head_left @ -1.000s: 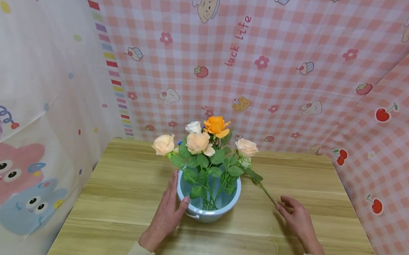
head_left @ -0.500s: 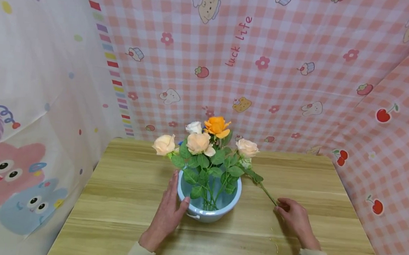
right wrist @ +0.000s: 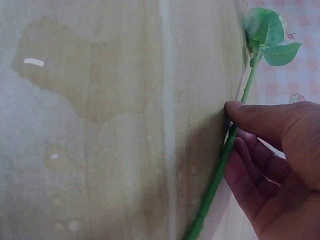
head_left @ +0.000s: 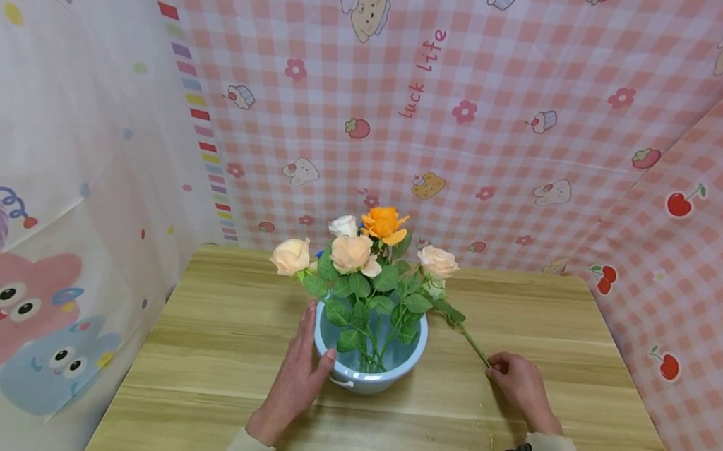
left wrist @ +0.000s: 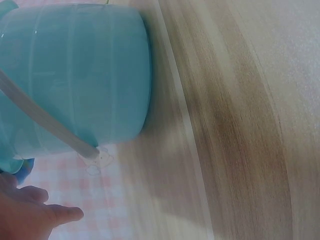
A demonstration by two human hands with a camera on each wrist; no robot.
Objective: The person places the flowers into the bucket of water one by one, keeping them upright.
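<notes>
A light blue bucket (head_left: 413, 357) stands upright, holding several leafy roses: an orange rose (head_left: 384, 224), a white one and peach ones. My left hand (head_left: 294, 383) rests along the bucket's left side, fingers extended and thumb at the rim. In the left wrist view the bucket (left wrist: 90, 75) shows its pale handle (left wrist: 50, 122) hanging down. Right of the bucket, my right hand (head_left: 522, 388) pinches the lower stem of a pale rose (head_left: 470, 343) lying on the table. In the right wrist view thumb and fingers hold the green stem (right wrist: 215, 177); its whitish head is partly behind leaves.
The wooden table (head_left: 211, 355) ends against a pink checked cloth (head_left: 507, 74) at the back. Another cloth hangs at the right, and a white patterned sheet (head_left: 116, 185) at the left. A wet patch (right wrist: 90, 75) lies on the tabletop.
My right hand has shifted slightly left and closed its thumb and fingers on the rose stem. My left hand and the bucket have stayed put.
</notes>
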